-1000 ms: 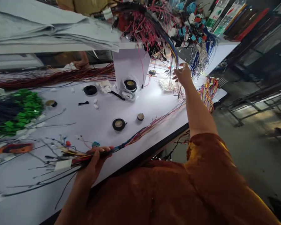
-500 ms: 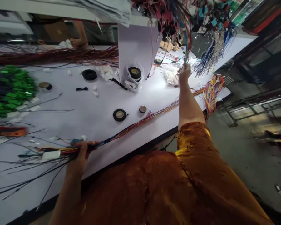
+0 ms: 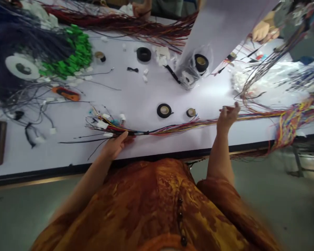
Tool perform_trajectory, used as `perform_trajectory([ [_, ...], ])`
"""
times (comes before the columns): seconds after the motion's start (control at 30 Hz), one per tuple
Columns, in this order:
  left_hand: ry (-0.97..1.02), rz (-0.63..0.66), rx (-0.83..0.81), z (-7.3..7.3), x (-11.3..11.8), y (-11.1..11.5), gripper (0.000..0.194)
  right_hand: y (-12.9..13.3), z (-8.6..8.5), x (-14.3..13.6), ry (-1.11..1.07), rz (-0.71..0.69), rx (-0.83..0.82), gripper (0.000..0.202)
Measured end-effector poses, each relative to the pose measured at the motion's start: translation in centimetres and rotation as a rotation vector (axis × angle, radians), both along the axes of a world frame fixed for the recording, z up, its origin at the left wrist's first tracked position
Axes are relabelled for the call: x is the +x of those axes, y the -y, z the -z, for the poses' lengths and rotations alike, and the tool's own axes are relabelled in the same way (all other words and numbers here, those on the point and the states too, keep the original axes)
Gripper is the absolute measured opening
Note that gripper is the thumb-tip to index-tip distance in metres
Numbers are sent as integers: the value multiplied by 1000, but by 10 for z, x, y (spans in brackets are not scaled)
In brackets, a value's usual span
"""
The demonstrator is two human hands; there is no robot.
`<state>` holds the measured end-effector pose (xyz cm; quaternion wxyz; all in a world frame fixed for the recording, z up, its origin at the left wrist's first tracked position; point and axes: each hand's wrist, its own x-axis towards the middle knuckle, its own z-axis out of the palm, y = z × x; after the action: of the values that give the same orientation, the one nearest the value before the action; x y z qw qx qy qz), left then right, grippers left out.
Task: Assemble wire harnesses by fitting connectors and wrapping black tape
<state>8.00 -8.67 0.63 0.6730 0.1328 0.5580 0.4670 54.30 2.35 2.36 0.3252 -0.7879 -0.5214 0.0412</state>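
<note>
A long bundle of colored wires (image 3: 172, 129) runs along the table near its front edge, with black tape around its left part. My left hand (image 3: 115, 144) is closed on the taped part, beside white connectors and loose wire ends at the left. Further right, my right hand (image 3: 229, 114) is raised just above the bundle, pinching the end of thin brown wires (image 3: 247, 91) that reach up toward the top right. Behind the bundle lie a black tape roll (image 3: 164, 110) and a smaller roll (image 3: 191, 112).
Green connectors (image 3: 77, 52), an orange cutter (image 3: 66, 93) and a white spool (image 3: 22, 67) lie left. A white post (image 3: 219, 31) with bagged tape rolls stands behind. Red wires (image 3: 120, 26) run along the back. Another person's hands (image 3: 264, 31) are at the upper right.
My right hand has come down from the hanging wires toward the bundle, drawing thin wires along. My left hand still holds the bundle. The view has turned and shifted.
</note>
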Motion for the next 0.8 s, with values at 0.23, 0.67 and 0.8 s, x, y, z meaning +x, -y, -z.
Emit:
perform_trajectory([
  [0.23,-280,812,-101,-27,-33,35,49,55,48,-86,-77,-517,11,26],
  [0.67,-1491,956,926,26,-6,-33,22,-167,-3,-198,280,-439,-325,35],
  [0.8,-1456,877,846,27,-11,-50,24,-220,-10,-214,359,-389,-417,37],
])
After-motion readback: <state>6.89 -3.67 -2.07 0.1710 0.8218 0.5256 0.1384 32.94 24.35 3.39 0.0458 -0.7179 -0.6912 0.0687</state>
